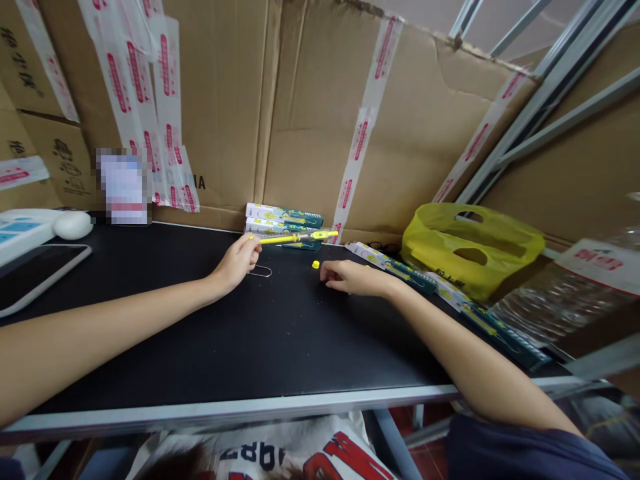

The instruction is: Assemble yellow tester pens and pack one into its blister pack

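My left hand (239, 260) is closed on the end of a slim yellow pen-like tool (299, 237), which it holds level just above the black tabletop (240, 333). A bent wire clip (260, 271) lies beside that hand. My right hand (350, 277) rests on the tabletop with its fingers curled, and I cannot see whether anything is in them. A small yellow cap (315, 265) lies just left of its fingertips.
White-and-green retail boxes (283, 220) are stacked against the cardboard wall behind the tool; more boxes (450, 293) lie in a row to the right. A yellow plastic bag (470, 247), a clear bottle (565, 293), a tablet (35, 273) and a white mouse (73, 225) ring the table.
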A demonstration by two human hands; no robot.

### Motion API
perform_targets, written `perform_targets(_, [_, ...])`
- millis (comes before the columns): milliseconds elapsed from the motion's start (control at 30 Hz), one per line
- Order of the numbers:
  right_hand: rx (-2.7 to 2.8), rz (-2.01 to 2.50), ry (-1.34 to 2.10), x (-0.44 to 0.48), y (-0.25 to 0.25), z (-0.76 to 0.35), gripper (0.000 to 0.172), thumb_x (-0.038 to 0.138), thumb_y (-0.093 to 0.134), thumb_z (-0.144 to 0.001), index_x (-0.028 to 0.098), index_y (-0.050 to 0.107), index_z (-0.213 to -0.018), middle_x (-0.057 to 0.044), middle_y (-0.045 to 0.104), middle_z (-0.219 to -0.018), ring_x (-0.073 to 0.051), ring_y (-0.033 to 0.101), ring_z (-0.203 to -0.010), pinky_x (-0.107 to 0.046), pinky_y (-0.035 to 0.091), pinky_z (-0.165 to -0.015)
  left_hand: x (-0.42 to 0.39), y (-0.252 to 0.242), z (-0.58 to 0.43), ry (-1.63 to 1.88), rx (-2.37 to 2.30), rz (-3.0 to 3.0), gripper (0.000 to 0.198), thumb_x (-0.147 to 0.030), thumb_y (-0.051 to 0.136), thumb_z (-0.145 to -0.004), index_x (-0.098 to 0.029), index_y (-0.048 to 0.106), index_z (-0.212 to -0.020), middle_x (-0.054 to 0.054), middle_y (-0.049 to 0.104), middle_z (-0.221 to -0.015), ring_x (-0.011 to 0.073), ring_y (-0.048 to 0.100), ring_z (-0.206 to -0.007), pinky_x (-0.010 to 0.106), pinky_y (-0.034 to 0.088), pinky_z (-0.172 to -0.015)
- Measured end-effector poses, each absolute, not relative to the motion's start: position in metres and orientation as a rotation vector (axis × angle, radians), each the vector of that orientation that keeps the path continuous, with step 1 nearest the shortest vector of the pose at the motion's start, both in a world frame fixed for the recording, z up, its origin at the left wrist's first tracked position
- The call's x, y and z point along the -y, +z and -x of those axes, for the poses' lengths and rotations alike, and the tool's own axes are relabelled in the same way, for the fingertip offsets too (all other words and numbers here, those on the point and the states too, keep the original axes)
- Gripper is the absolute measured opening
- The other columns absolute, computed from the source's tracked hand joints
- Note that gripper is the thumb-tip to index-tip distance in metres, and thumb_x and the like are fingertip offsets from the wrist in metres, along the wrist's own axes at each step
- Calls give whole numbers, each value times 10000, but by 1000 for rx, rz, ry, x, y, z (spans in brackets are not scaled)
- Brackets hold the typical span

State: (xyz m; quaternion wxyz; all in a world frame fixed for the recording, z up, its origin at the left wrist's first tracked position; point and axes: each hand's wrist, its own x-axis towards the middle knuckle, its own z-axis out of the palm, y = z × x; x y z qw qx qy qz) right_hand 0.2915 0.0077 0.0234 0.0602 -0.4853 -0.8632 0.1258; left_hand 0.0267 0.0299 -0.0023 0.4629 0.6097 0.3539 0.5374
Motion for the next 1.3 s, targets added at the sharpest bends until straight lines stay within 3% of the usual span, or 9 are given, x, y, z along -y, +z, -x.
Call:
perform_targets(100, [2280,1392,709,-16,29,-299,80,248,546,-809,174,556,-838,4,538,-703,-104,521,-560,-241,458,-497,-37,-3,-22,1348,-876,-1500,220,-220,367,-845,-189,362,-628,-88,272,-463,39,236,-360,160,206,-361])
perform_targets(233, [1719,1073,978,-20,39,-301,248,356,657,-744,185,478,-760,27,505,-702,-82,513,-576,-253,520,-532,-42,-4,-19,1362,-911,-1481,213,-221,362,-835,-190,366,-624,-90,270,-456,38,231,-351,162,202,-355])
perform_targets(433, [1684,1117,1021,-18,31,-292,233,346,648,-747,185,485,-791,32,526,-688,-38,398,-474,-126,286,-336,-42,-5,-21,1380,-934,-1460,201,-211,359,-824,-194,367,-624,-93,270,-451,43,237,-353,164,213,-350])
perform_targets(567, [2150,1286,906,-19,21,-292,103,224,616,-732,161,570,-800,-6,578,-746,-87,518,-611,-165,431,-441,-43,-5,-19,1392,-944,-1473,198,-214,365,-823,-193,375,-627,-95,270,-442,45,244,-352,164,225,-352])
perform_targets(667, [2383,1289,794,-17,22,-294,149,165,562,-747,155,604,-890,-37,627,-862,-121,574,-720,-224,495,-570,-43,-5,-19,1397,-949,-1475,192,-206,371,-818,-192,379,-627,-95,271,-440,44,245,-352,166,220,-352])
perform_targets(833, [2558,1309,327,-15,30,-300,223,148,575,-747,150,643,-959,-64,641,-962,-156,592,-842,-283,473,-756,-42,-4,-20,1407,-956,-1462,195,-201,368,-818,-193,374,-623,-93,275,-442,44,241,-355,170,214,-352])
perform_targets(1000, [2639,1415,358,-10,28,-295,307,387,615,-790,155,626,-991,-44,628,-830,-145,569,-709,-262,432,-637,-45,-6,-18,1410,-961,-1475,202,-221,366,-824,-194,374,-624,-94,277,-445,44,240,-357,170,214,-355])
perform_targets(1167, [2625,1395,462,-6,20,-288,127,286,620,-779,159,614,-781,-13,618,-710,-117,550,-627,-220,402,-548,-46,-5,-16,1413,-962,-1492,193,-235,378,-811,-195,375,-622,-93,281,-450,45,248,-364,165,222,-359])
perform_targets(1300, [2451,1367,699,-13,19,-293,111,264,660,-727,172,608,-760,17,578,-643,-98,529,-539,-197,425,-440,-46,-6,-16,1410,-960,-1500,177,-245,392,-789,-196,374,-620,-95,275,-454,45,247,-365,161,222,-358])
